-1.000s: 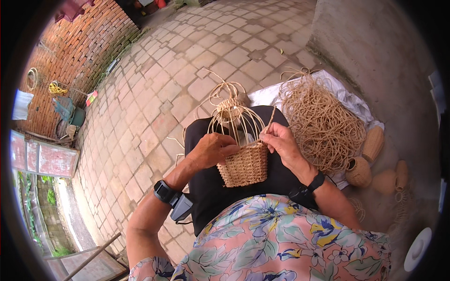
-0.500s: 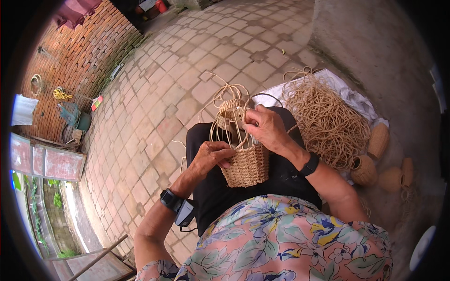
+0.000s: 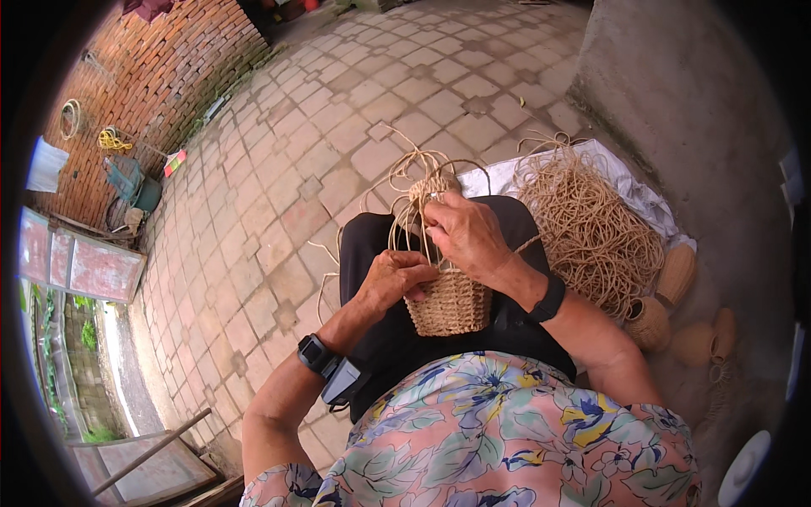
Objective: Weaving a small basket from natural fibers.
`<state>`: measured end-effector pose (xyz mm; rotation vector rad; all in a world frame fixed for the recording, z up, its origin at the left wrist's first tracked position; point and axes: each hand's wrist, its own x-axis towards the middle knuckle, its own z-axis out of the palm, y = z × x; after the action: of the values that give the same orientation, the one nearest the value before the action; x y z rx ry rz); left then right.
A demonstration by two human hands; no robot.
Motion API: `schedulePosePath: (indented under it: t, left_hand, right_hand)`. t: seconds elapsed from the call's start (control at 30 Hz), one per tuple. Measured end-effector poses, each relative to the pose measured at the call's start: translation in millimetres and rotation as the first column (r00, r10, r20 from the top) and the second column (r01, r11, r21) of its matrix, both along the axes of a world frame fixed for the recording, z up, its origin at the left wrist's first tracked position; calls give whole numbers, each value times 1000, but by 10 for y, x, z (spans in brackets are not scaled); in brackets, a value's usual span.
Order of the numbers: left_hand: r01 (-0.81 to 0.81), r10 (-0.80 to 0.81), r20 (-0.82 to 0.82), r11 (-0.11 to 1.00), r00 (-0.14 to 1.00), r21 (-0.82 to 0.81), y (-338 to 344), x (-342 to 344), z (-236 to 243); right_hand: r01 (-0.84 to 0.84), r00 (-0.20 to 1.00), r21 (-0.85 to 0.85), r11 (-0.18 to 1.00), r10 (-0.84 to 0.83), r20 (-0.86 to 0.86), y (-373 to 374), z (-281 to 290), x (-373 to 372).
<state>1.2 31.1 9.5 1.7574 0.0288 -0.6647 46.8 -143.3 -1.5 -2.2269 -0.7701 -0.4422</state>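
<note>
A small tan woven basket (image 3: 449, 306) rests on my lap, with long cord strands (image 3: 404, 226) standing up from its rim. My left hand (image 3: 397, 277) is closed on the left side of that rim, thumb and fingers pressed together. Above the rim, my right hand (image 3: 467, 238) pinches one of the strands. A woven band (image 3: 432, 187) gathers strands just beyond my right hand, and loose ends curl out past it. My fingers hide part of the rim and the strand tips.
To my right, a heap of tan cord (image 3: 587, 228) lies on a white sheet (image 3: 629, 177). Several woven pieces, among them a rounded basket (image 3: 649, 325), sit beside it. A grey wall (image 3: 684, 110) rises at the right, a brick wall (image 3: 182, 68) at the far left.
My right hand has moved slightly left and is now over the middle of the strands. My left hand stays on the rim. The whole view has shifted a little.
</note>
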Motion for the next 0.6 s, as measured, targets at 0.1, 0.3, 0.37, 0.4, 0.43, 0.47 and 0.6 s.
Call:
schedulePosePath:
  t: [0.1, 0.3, 0.37, 0.4, 0.43, 0.47, 0.6]
  left_hand:
    - [-6, 6, -11, 1000, 1000, 19, 27, 24, -85]
    - [12, -12, 7, 999, 1000, -46, 110, 32, -218]
    - [-40, 35, -31, 987, 999, -156, 171, 22, -247]
    - [-26, 21, -28, 984, 999, -174, 201, 28, -290]
    - [-27, 22, -32, 985, 999, -172, 222, 10, -290]
    - [-47, 44, -25, 986, 999, -159, 250, -30, -275]
    - [23, -26, -17, 984, 1000, -176, 134, 96, -241]
  right_hand:
    - [143, 988, -157, 977, -149, -30, 58, -78, -25]
    - [168, 920, 76, 983, -129, -371, -107, 7, -153]
    - [247, 936, 48, 968, -226, -269, -289, -75, -222]
    - [286, 955, -4, 958, -285, -83, -435, -216, -228]
    - [333, 940, -59, 941, -336, -59, -663, -380, -135]
    - [407, 909, -138, 903, -416, -43, -977, -543, 0]
    - [801, 569, -112, 588, -806, -164, -3965, -1611, 365]
